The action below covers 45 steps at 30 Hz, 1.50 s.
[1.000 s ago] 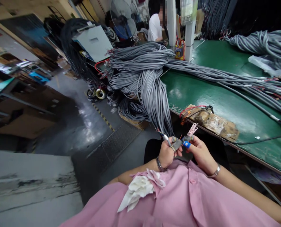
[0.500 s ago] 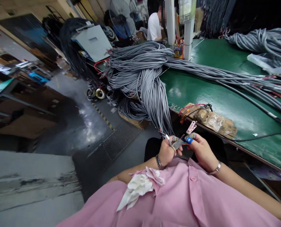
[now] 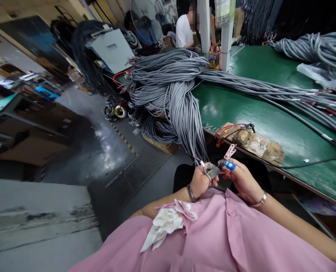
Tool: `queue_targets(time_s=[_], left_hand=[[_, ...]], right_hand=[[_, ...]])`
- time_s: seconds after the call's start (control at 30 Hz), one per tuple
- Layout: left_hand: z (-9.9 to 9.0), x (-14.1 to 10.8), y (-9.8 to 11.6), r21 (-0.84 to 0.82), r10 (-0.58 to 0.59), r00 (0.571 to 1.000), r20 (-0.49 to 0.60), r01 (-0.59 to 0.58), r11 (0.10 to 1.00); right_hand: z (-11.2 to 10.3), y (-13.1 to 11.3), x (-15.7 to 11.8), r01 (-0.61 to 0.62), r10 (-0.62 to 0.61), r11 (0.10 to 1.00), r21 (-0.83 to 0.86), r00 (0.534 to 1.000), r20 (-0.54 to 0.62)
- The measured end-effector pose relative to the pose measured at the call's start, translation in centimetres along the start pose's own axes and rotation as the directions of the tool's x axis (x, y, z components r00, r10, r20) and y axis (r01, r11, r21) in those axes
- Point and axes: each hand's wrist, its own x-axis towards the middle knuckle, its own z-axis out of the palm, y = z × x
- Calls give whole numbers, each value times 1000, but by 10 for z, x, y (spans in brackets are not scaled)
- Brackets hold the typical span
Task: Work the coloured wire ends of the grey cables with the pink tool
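My left hand (image 3: 201,180) is closed around the end of a grey cable (image 3: 203,167) with a white band on it. Grey covers wrap the thumb and a finger of that hand. Thin coloured wires (image 3: 220,172) come out of the cable end and run across to my right hand (image 3: 240,179), whose thumb and finger pinch them. A blue band (image 3: 229,165) sits on my right thumb. Just beyond the right fingertips is a pink clothes peg (image 3: 230,151) by the table edge; what it clips is hard to see.
Bundled grey cables (image 3: 182,105) hang over the corner of the green table (image 3: 241,102). On its edge lies a wooden block (image 3: 258,145) with red and black leads. A grey box (image 3: 111,49) stands behind left. A person in white (image 3: 184,32) sits at the back.
My right hand has turned a little, so more of the blue band on the thumb shows. The left hand keeps its hold on the cable, nearly unmoved.
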Motion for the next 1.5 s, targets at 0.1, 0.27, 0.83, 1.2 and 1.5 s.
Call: queue_targets(time_s=[0.1, 0.27, 0.83, 1.2, 1.5], left_hand=[[0, 0, 0, -3, -1, 1000, 5, 1, 1000], [0, 0, -3, -3, 11, 1000, -23, -11, 1000], [5, 7, 27, -299, -158, 981, 115, 185, 936], [17, 19, 21, -310, -157, 985, 73, 172, 935], [18, 18, 14, -267, -175, 983, 60, 184, 946]], right_hand=[[-2, 2, 0, 37, -37, 994, -107, 999, 0], [-2, 10, 1, 69, -76, 983, -172, 997, -35], [-23, -6, 25, -52, 46, 990, 131, 998, 46], [-14, 2, 37, 50, -38, 989, 142, 996, -85], [-11, -3, 38, 27, -13, 959, 282, 999, -51]])
